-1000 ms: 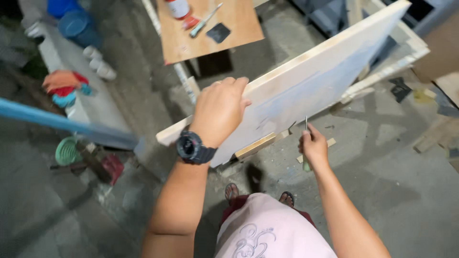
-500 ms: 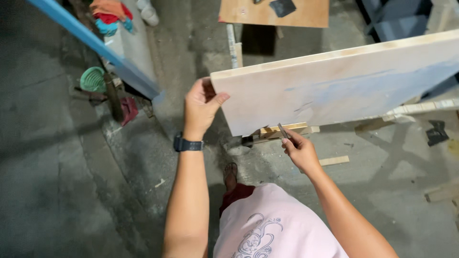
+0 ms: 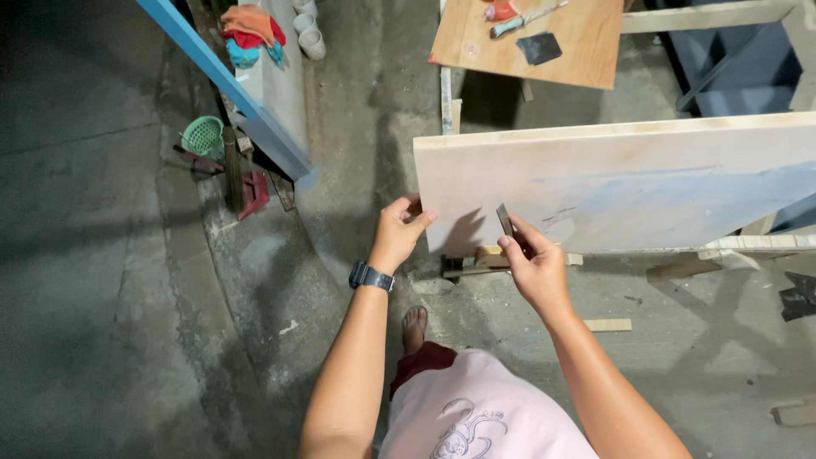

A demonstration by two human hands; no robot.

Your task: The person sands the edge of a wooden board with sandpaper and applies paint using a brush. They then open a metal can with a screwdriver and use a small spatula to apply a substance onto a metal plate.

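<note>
The large pale wooden panel (image 3: 629,183) looks smooth and matt, with a faint bluish smear across its face. The thin dark flat blade (image 3: 506,223) looks like dull metal. The brown plywood table (image 3: 544,38) has a warm, smooth finish. The grey concrete floor (image 3: 110,280) is rough, stained and matt. The green plastic basket (image 3: 204,136) is latticed.
</note>
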